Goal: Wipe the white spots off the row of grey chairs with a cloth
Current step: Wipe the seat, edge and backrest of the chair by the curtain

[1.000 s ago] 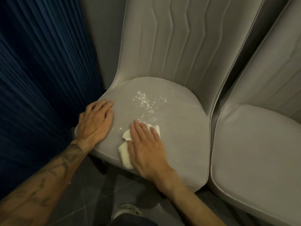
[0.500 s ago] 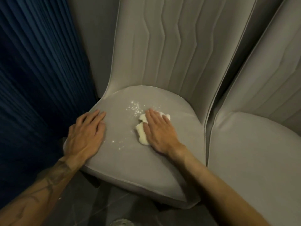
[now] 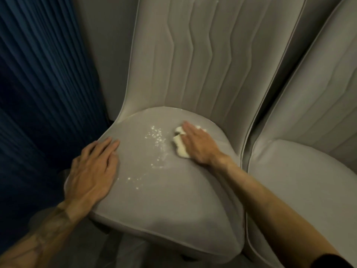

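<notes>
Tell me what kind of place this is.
Indoors, probably a dining or function room, though I can't be sure. A padded grey chair with a stitched back stands close beside a matching chair, and a pleated dark blue curtain hangs at the left.

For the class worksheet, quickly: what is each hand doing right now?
Left hand: open, flat on the chair seat.
Right hand: open, straight fingers pressing the cloth onto it.

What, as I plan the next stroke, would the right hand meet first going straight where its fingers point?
Probably the chair's backrest: the right hand, flat on the cloth, points across the seat toward it. The white spots lie left of that line.
</notes>
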`<control>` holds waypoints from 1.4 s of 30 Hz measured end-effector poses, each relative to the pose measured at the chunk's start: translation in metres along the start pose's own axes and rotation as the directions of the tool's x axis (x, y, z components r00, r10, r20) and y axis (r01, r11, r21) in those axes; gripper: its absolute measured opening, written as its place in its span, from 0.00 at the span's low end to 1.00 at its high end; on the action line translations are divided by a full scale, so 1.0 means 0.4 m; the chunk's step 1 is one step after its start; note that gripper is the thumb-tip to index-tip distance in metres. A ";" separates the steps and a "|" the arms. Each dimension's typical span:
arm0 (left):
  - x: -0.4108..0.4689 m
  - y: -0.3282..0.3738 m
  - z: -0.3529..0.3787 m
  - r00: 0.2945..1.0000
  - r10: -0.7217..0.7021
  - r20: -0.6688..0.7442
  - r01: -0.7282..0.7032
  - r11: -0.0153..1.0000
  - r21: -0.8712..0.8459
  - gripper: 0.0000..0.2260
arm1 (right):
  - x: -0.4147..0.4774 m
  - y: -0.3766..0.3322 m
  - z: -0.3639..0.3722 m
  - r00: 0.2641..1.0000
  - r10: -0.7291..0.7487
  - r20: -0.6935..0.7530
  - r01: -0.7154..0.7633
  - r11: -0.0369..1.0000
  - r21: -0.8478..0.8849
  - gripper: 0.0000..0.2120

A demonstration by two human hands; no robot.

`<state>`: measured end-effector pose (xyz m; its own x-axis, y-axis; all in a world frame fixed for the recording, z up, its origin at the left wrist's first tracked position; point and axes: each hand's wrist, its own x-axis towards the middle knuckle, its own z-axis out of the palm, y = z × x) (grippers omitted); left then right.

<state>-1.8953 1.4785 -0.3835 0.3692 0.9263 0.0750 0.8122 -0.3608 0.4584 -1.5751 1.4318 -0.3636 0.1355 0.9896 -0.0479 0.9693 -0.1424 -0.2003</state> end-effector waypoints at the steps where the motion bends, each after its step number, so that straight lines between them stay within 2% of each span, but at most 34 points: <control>1: -0.001 0.003 0.000 1.000 -0.001 0.001 0.001 1.000 0.002 0.31 | 0.007 0.047 -0.016 0.997 0.082 -0.016 -0.082 0.997 -0.015 0.26; 3: -0.002 0.011 -0.001 1.000 -0.013 0.000 0.013 1.000 0.015 0.31 | 0.032 0.097 -0.040 0.967 0.249 -0.047 -0.251 0.968 -0.031 0.25; 5: 0.000 0.013 -0.003 1.000 -0.024 -0.004 0.024 0.999 0.020 0.31 | 0.075 0.030 -0.029 0.949 0.306 -0.075 -0.310 0.949 -0.054 0.23; 7: 0.000 0.017 -0.001 1.000 -0.022 0.006 0.022 1.000 0.009 0.31 | 0.102 -0.076 0.014 0.980 0.172 -0.098 -0.176 0.984 -0.025 0.20; 9: 0.002 0.015 -0.005 1.000 -0.017 0.010 0.017 1.000 0.009 0.31 | 0.091 -0.132 0.037 0.998 -0.024 -0.058 0.025 0.999 0.029 0.23; 10: 0.002 0.016 -0.005 1.000 -0.013 0.017 0.013 1.000 0.015 0.31 | 0.076 -0.113 0.027 0.997 -0.068 -0.028 0.069 0.996 0.048 0.25; 12: 0.001 0.014 -0.007 1.000 -0.017 0.021 0.016 1.000 0.018 0.31 | 0.050 -0.018 -0.004 1.000 -0.020 -0.014 0.021 0.999 0.029 0.25; 14: 0.001 0.020 -0.009 1.000 -0.018 0.016 0.017 1.000 0.026 0.31 | 0.024 0.092 -0.032 0.991 0.122 -0.049 -0.122 0.992 0.014 0.24; 16: 0.000 0.025 -0.013 1.000 -0.029 0.012 0.028 0.999 0.038 0.32 | 0.040 0.115 -0.036 0.970 0.236 -0.065 -0.236 0.972 -0.005 0.25; 17: 0.002 0.026 -0.014 0.999 -0.031 0.008 0.030 0.999 0.043 0.32 | 0.069 0.089 -0.026 0.969 0.238 -0.068 -0.239 0.971 -0.008 0.25; 18: 0.003 0.029 -0.013 1.000 -0.031 0.007 0.030 0.998 0.046 0.31 | 0.094 0.053 -0.014 0.976 0.210 -0.053 -0.211 0.978 -0.002 0.26; 20: 0.003 0.027 -0.011 0.999 -0.033 0.004 0.033 0.998 0.048 0.30 | 0.124 -0.006 0.008 0.998 0.066 -0.025 -0.065 0.998 0.016 0.26; 22: 0.002 0.026 -0.008 0.999 -0.032 0.008 0.032 0.999 0.042 0.30 | 0.120 0.008 0.011 1.000 -0.031 -0.004 0.031 0.999 0.023 0.26; 24: 0.000 0.026 -0.007 0.999 -0.033 0.005 0.032 0.999 0.026 0.29 | 0.110 0.059 -0.003 1.000 0.002 -0.006 -0.002 1.000 0.019 0.26; 26: -0.001 0.030 -0.005 0.999 -0.036 -0.001 0.036 0.999 0.029 0.29 | 0.117 0.087 -0.007 0.994 0.097 -0.058 -0.098 0.995 -0.011 0.25; 28: 0.002 0.031 -0.006 0.999 -0.041 -0.021 0.041 0.998 0.037 0.29 | 0.160 0.035 0.000 0.978 0.185 -0.092 -0.188 0.982 -0.026 0.24; 30: 0.001 0.032 -0.003 0.999 -0.034 -0.022 0.035 0.998 0.046 0.28 | 0.215 -0.063 0.016 0.987 0.133 -0.093 -0.135 0.991 -0.011 0.22; 32: 0.004 0.027 0.000 0.999 -0.035 -0.020 0.036 0.998 0.051 0.28 | 0.247 -0.148 0.038 0.997 -0.017 -0.081 0.016 1.000 -0.016 0.22; 34: 0.007 0.023 0.002 0.999 -0.027 -0.020 0.029 0.997 0.067 0.28 | 0.247 -0.154 0.031 0.996 -0.061 -0.058 0.061 0.998 0.009 0.22; 38: 0.007 0.025 0.001 0.999 -0.027 -0.042 0.029 0.998 0.054 0.31 | 0.209 -0.042 0.011 0.978 0.150 -0.143 -0.144 0.988 0.052 0.20; 40: 0.006 0.030 -0.001 0.998 -0.033 -0.056 0.036 0.998 0.049 0.33 | 0.228 -0.062 0.015 0.956 0.252 -0.150 -0.247 0.968 0.052 0.20; 42: 0.008 0.036 -0.002 0.997 -0.036 -0.062 0.039 0.998 0.044 0.33 | 0.274 -0.138 0.029 0.959 0.248 -0.136 -0.243 0.969 0.051 0.20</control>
<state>-1.8827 1.4764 -0.3761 0.3105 0.9438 0.1135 0.8453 -0.3288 0.4212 -1.6160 1.5481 -0.3692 0.3985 0.9164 0.0377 0.8953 -0.3797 -0.2327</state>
